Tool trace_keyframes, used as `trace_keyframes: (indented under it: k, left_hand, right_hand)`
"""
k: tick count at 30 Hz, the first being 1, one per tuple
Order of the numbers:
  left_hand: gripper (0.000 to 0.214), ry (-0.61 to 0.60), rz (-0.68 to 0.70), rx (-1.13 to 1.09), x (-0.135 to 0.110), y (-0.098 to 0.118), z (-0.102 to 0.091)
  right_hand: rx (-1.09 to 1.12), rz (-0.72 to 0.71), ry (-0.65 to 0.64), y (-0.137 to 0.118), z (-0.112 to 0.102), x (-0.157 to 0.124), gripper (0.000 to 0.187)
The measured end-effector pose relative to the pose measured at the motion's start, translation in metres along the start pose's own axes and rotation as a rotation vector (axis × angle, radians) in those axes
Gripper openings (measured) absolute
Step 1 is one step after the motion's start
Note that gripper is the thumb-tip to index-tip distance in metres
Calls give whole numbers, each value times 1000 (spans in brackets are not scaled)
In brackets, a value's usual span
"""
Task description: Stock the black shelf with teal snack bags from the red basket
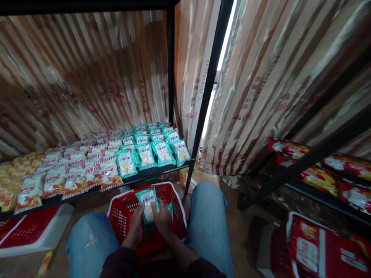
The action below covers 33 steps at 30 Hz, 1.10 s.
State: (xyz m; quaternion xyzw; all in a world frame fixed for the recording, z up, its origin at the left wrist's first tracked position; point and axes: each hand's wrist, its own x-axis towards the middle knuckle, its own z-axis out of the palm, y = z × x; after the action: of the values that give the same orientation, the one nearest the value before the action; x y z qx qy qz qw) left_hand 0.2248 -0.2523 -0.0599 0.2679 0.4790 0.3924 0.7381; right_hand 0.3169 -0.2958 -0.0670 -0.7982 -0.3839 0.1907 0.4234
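Observation:
Between my knees stands a red plastic basket (118, 212) with a white rim. Over it I hold a teal-and-white snack bag (147, 196) with both hands, its printed front facing me. My left hand (135, 225) grips the bag's left side, and my right hand (162, 220) grips its right side with the thumb on the front. Another teal bag (170, 208) shows partly behind my right hand; the rest of the basket's inside is mostly hidden. Ahead on the low shelf, matching teal snack bags (144, 156) stand in rows at the right end.
White-and-orange snack bags (74, 179) and yellow packages (2, 187) fill the shelf leftward. A black post (202, 106) rises at its corner. Right are red packs on another shelf (319, 196) and a filled red basket (288, 227). A yellow packet (45, 264) lies on the floor.

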Motion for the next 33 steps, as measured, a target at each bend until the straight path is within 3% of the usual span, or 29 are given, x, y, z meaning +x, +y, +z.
trace_keyframes:
  k: [11, 18, 24, 29, 33]
  left_hand:
    - [40, -103, 109, 72, 1, 45, 64]
    - [50, -127, 201, 84, 19, 55, 101]
    - [50, -134, 288, 87, 38, 63, 125]
    - [44, -43, 332, 182, 51, 75, 141]
    - [40, -48, 376, 242, 55, 84, 150]
  right_hand:
    - [92, -85, 29, -32, -64, 49, 43]
    - [84, -168, -70, -32, -97, 92, 43]
    - [135, -259, -40, -30, -105, 119, 50]
    - [120, -342, 65, -27, -99, 143, 44]
    - [84, -408, 137, -25, -91, 161, 44]
